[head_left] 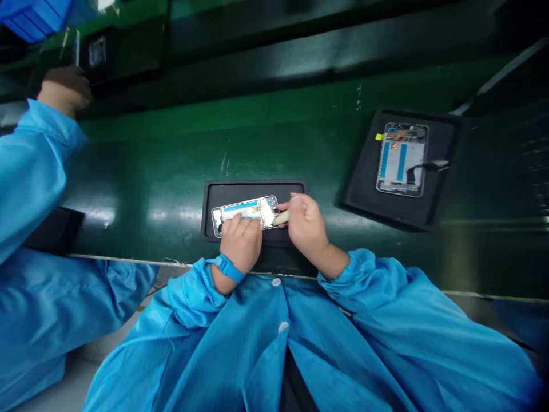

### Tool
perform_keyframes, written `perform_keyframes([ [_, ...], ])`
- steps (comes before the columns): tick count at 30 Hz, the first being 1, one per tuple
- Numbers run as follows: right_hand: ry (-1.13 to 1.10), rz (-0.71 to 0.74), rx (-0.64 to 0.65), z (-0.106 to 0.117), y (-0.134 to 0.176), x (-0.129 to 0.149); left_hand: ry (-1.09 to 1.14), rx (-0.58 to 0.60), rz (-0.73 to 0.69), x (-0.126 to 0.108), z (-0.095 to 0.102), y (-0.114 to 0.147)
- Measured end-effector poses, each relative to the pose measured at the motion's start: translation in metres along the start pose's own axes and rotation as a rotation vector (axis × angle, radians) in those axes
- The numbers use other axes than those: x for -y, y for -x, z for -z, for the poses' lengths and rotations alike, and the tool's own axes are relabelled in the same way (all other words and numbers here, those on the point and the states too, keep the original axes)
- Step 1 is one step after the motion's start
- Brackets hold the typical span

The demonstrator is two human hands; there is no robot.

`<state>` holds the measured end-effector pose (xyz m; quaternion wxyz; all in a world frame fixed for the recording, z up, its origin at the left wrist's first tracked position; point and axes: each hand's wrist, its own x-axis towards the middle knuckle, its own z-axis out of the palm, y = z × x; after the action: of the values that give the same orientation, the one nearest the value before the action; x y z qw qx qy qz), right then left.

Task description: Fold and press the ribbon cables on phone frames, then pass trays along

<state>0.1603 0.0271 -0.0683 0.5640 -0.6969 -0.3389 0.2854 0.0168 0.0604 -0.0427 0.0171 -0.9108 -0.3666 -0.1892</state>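
An opened phone (268,213) with bare inner parts and blue strips lies slightly tilted in a black tray (253,190). My left hand (242,243), with a blue band at its wrist, has its fingers curled over the phone's near edge and holds it in the tray. At the phone's right end is my right hand (307,226), its fingers closed together. A pale, pointed thing (281,218) reaches from these fingers to the phone's inner parts. Whether it is a tool or a finger cover cannot be made out.
To the right, a second opened phone (402,160) with a yellow tab and dark flex cable lies on another black tray (364,189). A co-worker's hand (66,88) reaches in at the far left, near another tray (98,52) and a blue bin (36,20). Everything rests on a green bench (171,149).
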Motion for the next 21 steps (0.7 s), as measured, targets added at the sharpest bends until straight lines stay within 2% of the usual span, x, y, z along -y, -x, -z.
perform_keyframes([
  [2, -0.155, -0.115, -0.075, 0.002, -0.001, 0.000, 0.001, -0.105, 0.105, 0.013, 0.017, -0.013],
  [4, -0.215, -0.110, -0.097, 0.001, -0.001, 0.000, 0.023, -0.125, 0.234, 0.027, 0.026, -0.031],
  [5, -0.222, -0.090, -0.086, 0.001, 0.000, 0.000, 0.043, -0.060, 0.259, 0.033, 0.027, -0.041],
  [6, -0.221, -0.073, -0.074, 0.000, 0.001, 0.000, 0.060, 0.060, 0.249, 0.037, 0.024, -0.049],
  [9, -0.205, -0.061, -0.051, -0.002, 0.003, -0.001, 0.045, 0.507, 0.133, 0.042, 0.005, -0.063],
  [11, -0.202, -0.062, -0.047, -0.002, 0.003, -0.002, -0.002, 0.635, 0.128, 0.041, -0.007, -0.064],
  [13, -0.201, -0.042, -0.038, -0.002, 0.003, -0.003, -0.021, 0.654, 0.149, 0.041, -0.012, -0.061],
  [18, -0.121, -0.004, 0.003, -0.002, 0.001, -0.004, 0.021, 0.723, 0.139, 0.044, -0.008, -0.061],
  [21, -0.066, -0.029, 0.008, -0.002, -0.001, -0.003, 0.022, 0.661, 0.142, 0.042, -0.012, -0.062],
])
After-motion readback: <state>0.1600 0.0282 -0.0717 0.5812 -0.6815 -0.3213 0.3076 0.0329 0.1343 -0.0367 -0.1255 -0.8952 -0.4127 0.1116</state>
